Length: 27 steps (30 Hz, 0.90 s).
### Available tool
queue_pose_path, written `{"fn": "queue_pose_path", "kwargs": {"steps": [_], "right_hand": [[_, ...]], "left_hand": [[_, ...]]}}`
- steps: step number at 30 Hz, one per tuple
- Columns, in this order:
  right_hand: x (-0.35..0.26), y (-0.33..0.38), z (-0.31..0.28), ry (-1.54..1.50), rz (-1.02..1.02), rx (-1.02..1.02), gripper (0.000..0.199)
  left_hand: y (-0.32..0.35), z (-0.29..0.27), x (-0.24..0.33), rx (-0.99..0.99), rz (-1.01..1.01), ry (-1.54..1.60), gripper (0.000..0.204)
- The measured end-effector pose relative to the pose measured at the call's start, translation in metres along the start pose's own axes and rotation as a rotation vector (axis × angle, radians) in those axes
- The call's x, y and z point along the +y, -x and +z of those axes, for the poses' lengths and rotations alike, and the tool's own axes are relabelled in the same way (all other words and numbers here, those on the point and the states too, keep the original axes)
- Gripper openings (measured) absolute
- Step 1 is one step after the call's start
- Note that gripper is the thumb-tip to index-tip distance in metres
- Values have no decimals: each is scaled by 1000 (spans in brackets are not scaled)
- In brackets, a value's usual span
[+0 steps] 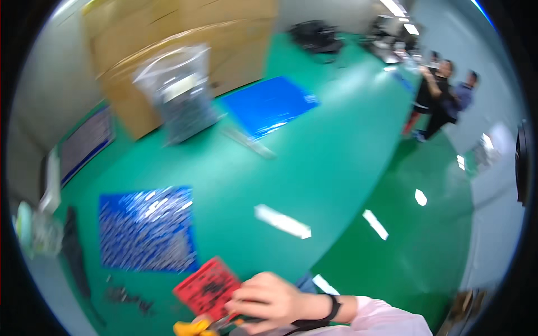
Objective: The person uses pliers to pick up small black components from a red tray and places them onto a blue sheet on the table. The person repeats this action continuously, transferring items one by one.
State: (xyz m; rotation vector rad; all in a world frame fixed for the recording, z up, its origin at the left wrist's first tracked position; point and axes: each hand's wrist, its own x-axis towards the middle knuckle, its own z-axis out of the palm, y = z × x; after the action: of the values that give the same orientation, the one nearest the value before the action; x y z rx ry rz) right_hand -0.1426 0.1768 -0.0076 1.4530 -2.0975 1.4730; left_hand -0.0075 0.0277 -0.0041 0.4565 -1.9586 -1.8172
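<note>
one hand (269, 299) curls shut around a red card (208, 287) at the bottom edge, green floor (314, 168) open beyond.

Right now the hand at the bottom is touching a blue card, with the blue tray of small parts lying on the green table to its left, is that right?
Not quite: the card is red, not blue. The head view shows the hand at the bottom edge touching that red card, while the blue tray of small parts does lie on the green table to its left. Which hand it is cannot be told for certain.
</note>
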Motion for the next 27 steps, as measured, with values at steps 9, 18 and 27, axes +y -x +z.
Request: {"fn": "queue_pose_path", "kwargs": {"steps": [9, 18, 27], "right_hand": [[-16, -11, 2, 83, 24, -134, 44], [-8, -12, -7, 127, -15, -168, 45], [-5, -12, -7, 42, 66, -105, 49]], "left_hand": [[0, -20, 8, -113, 8, 126, 19], [-1, -20, 13, -230, -317, 271, 13], [-10, -14, 25, -199, -251, 354, 18]]}}
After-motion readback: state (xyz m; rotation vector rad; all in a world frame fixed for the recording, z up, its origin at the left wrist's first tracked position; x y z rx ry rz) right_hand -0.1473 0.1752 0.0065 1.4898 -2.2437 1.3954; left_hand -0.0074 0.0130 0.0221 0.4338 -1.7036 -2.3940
